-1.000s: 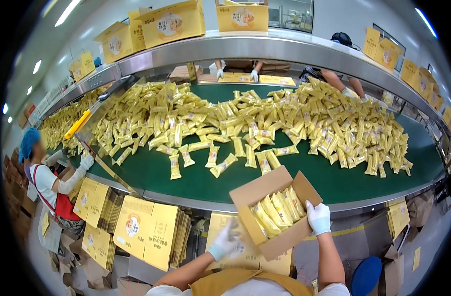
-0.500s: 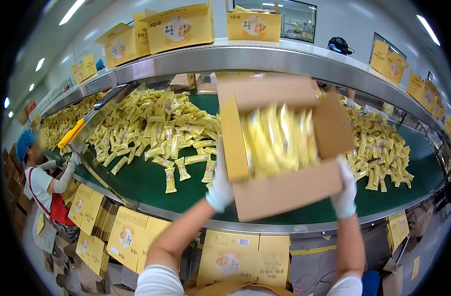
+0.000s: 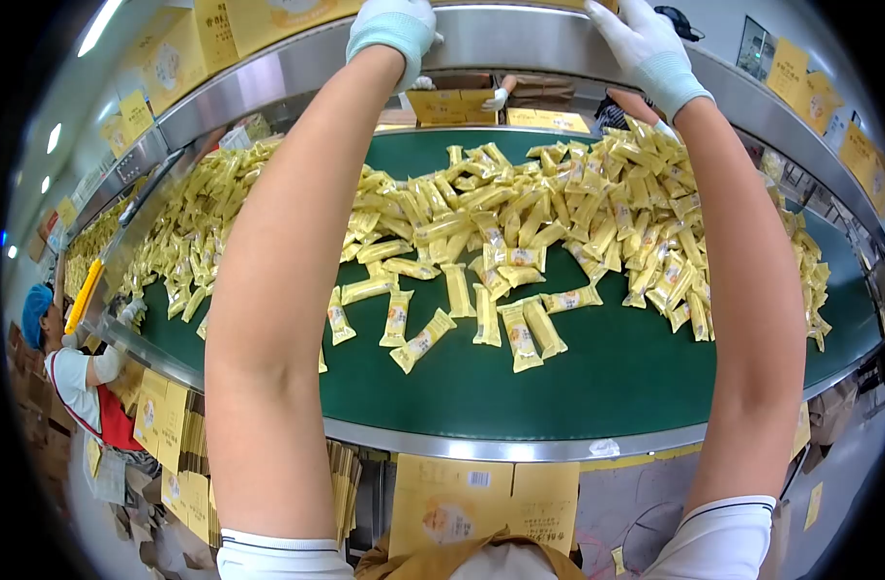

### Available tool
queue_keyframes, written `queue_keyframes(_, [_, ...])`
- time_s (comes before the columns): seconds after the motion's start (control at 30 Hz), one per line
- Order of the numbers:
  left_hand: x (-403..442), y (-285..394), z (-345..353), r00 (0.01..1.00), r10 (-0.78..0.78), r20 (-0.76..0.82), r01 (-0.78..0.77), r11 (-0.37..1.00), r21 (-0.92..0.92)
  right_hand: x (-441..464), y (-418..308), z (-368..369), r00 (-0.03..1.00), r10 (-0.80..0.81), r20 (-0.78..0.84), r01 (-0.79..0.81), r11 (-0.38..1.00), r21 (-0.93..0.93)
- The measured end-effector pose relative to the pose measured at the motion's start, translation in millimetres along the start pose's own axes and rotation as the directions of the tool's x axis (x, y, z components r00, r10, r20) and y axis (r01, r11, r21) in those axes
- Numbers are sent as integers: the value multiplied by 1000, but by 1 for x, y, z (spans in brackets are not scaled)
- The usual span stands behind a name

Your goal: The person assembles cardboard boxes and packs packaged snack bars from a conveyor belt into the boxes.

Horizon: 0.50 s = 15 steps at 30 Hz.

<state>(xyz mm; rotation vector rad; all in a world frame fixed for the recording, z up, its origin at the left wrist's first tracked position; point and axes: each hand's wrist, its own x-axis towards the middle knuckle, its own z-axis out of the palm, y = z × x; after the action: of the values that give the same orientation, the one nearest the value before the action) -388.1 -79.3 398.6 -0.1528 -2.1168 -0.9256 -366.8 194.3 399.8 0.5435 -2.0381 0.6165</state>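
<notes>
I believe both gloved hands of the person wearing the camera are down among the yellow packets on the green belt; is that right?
Not quite: the head view shows the left hand and the right hand up by the metal shelf, not down among the yellow packets. Both hands are indeed gloved, and the packets do lie on the green belt.
</notes>
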Motion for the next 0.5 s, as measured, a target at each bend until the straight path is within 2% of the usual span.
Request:
queue_keyframes(0.03, [-6, -14, 11, 916, 318, -242, -265, 937, 228, -5, 0, 4, 999, 5, 54, 3, 990, -140])
queue_keyframes(0.07, [-19, -18, 19, 679, 630, -378, -429, 758, 492, -10, 14, 14, 991, -129, -49, 110, 954, -278])
queue_keyframes(0.17, [-92, -26, 24, 754, 638, -157, -630, 770, 104, -51, 35, 24, 897, -380, -226, 294, 895, -336])
queue_keyframes(0.2, [-111, -49, 31, 721, 685, -104, -688, 725, 1, -72, 39, 30, 847, -444, -292, 389, 892, -230])
queue_keyframes(0.23, [-142, -64, 27, 768, 640, 32, -638, 768, -45, -101, 45, 32, 829, -504, -240, 456, 859, -232])
queue_keyframes(0.27, [-167, -100, 32, 843, 508, 175, -511, 859, -31, -135, 60, 33, 875, -481, -62, 457, 861, -224])
queue_keyframes(0.3, [-193, -124, 26, 881, 387, 272, -440, 882, 169, -171, 79, 41, 908, -419, 7, 410, 883, -230])
queue_keyframes(0.33, [-216, -169, 24, 922, 303, 239, -368, 878, 306, -205, 95, 41, 944, -322, 76, 330, 908, -259])
queue_keyframes(0.37, [-240, -209, 18, 969, 160, 188, -225, 885, 407, -240, 119, 38, 975, -197, 100, 218, 928, -302])
queue_keyframes(0.43, [-280, -303, -12, 980, -195, 30, 134, 769, 625, -306, 185, 26, 973, 213, 93, -161, 906, -391])
queue_keyframes(0.47, [-294, -311, -33, 894, -441, -83, 358, 590, 723, -330, 209, 12, 895, 436, 96, -355, 825, -441])
queue_keyframes(0.5, [-302, -317, -51, 757, -632, -164, 500, 399, 769, -354, 239, 3, 800, 598, 42, -506, 712, -487])
